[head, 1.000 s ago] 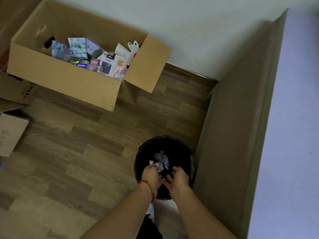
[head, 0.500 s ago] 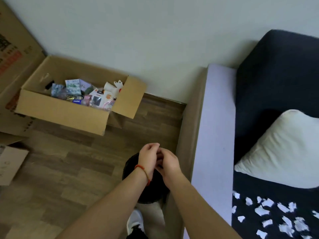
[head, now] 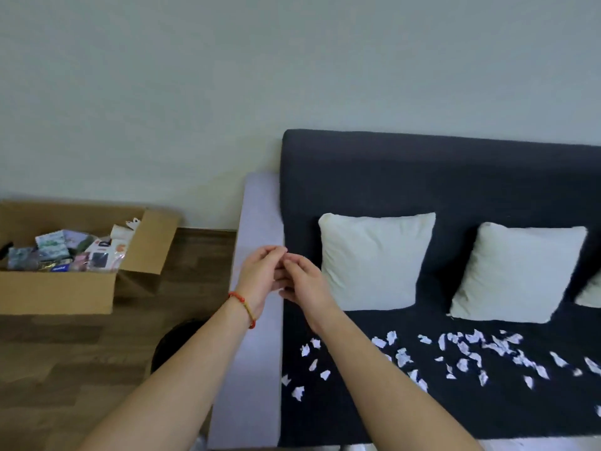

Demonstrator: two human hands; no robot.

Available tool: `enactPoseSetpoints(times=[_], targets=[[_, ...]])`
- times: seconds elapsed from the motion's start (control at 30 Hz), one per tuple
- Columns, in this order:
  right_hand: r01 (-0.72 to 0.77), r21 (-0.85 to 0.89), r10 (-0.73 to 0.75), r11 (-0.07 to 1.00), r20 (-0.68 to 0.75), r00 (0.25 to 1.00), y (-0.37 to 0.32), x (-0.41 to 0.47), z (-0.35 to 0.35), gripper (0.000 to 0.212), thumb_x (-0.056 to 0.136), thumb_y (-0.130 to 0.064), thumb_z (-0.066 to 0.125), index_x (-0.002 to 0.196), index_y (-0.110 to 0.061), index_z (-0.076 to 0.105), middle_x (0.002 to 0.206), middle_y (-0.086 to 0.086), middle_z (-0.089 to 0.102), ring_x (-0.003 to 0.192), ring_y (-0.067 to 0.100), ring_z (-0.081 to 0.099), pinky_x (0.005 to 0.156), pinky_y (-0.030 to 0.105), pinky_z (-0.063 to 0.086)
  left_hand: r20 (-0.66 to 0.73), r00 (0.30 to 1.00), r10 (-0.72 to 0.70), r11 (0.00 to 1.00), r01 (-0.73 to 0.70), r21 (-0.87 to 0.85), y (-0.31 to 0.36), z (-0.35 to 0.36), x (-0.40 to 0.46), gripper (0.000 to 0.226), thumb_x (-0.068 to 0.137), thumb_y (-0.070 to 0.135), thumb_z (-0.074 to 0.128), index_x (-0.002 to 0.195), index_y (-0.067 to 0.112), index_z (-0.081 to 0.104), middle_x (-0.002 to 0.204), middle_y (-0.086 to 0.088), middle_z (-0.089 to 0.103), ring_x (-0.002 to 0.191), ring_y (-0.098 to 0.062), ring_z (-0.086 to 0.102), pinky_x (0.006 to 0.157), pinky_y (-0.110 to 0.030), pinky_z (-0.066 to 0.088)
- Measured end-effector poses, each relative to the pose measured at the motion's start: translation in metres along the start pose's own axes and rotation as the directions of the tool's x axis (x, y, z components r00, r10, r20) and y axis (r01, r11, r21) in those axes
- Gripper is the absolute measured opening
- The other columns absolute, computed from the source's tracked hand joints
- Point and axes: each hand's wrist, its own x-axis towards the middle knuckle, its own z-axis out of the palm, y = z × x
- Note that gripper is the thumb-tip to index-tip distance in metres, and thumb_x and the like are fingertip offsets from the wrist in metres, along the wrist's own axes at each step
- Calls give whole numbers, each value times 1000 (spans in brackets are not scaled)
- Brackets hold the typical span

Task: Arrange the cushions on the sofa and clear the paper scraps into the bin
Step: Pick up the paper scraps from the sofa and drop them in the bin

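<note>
Fingers (head: 276, 255) curled; cushions (head: 374, 262) upright against sofa (head: 422, 177).

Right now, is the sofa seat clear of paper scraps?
No: many white paper scraps lie scattered across the dark sofa seat, in front of the two cushions.

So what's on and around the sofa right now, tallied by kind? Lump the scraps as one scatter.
White cushions: 3, left, middle, and a sliver at the right edge
Paper scrap scatter: 1
Black bin: 1
Cardboard box: 1
Total: 6
</note>
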Motion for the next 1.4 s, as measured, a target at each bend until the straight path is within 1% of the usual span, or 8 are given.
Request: enactPoseSetpoints(times=[0.23, 0.4, 0.6, 0.77, 0.93, 1.23, 1.33, 1.4], targets=[[127, -83, -135, 988, -101, 986, -50, -53, -157, 24, 106, -26, 49, 117, -20, 69, 110, -4, 75, 101, 9, 71, 85, 30, 59, 94, 991, 92, 983, -106, 153, 17, 148, -63, 15, 105, 22, 60, 109, 13, 72, 99, -8, 81, 94, -25, 80, 85, -42, 64], [159, -160, -190, 974, -197, 962, -67, -85, -246, 26, 103, -30, 50, 120, -23, 68, 116, -9, 71, 110, 11, 67, 99, 36, 55, 145, 984, 105, 944, -144, 297, 21, 229, -89, 17, 106, 22, 60, 115, 13, 70, 108, -10, 76, 97, -25, 76, 80, -38, 60], [138, -220, -214, 966, -372, 903, -68, -138, -336, 28, 102, -35, 49, 119, -24, 69, 111, -11, 70, 104, 10, 66, 92, 30, 56, 296, 953, 58, 871, -194, 451, 6, 304, -106, 15, 106, 22, 57, 112, 16, 70, 113, -10, 73, 105, -28, 73, 87, -44, 61], [86, -153, -158, 985, -567, 808, -49, -182, -402, 26, 99, -31, 50, 112, -24, 72, 107, -5, 73, 101, 16, 69, 91, 37, 57, 402, 915, -34, 864, -176, 473, -31, 372, -120, 15, 107, 19, 56, 109, 18, 70, 112, -11, 72, 103, -26, 72, 79, -39, 60], [56, -80, -95, 995, -661, 744, -31, -209, -465, 22, 100, -29, 51, 109, -25, 71, 107, -5, 73, 99, 18, 71, 81, 30, 54, 477, 875, -85, 857, -181, 483, -56, 438, -146, 15, 107, 17, 56, 113, 16, 69, 112, -10, 73, 103, -26, 73, 81, -40, 62], [-20, -103, -56, 994, -680, 731, 15, -207, -643, 19, 100, -28, 53, 107, -26, 71, 96, -11, 68, 84, 7, 62, 70, 21, 47, 507, 851, -137, 813, -196, 548, -109, 604, -151, 16, 106, 23, 59, 115, 15, 69, 114, -11, 73, 104, -26, 73, 82, -39, 62], [-116, -129, -2, 985, -676, 737, 50, -194, -731, 19, 100, -29, 54, 109, -26, 70, 98, -11, 69, 85, 8, 64, 70, 25, 54, 482, 865, -142, 818, -172, 549, -146, 676, -139, 16, 105, 25, 59, 115, 15, 68, 114, -12, 73, 104, -26, 73, 85, -40, 62], [-180, -125, 54, 976, -658, 751, 77, -182, -794, 20, 99, -25, 53, 111, -25, 69, 98, -8, 69, 75, 8, 62, 58, 18, 49, 449, 883, -140, 824, -147, 546, -172, 722, -128, 16, 105, 26, 60, 114, 15, 68, 113, -10, 74, 99, -23, 73, 82, -37, 63]])
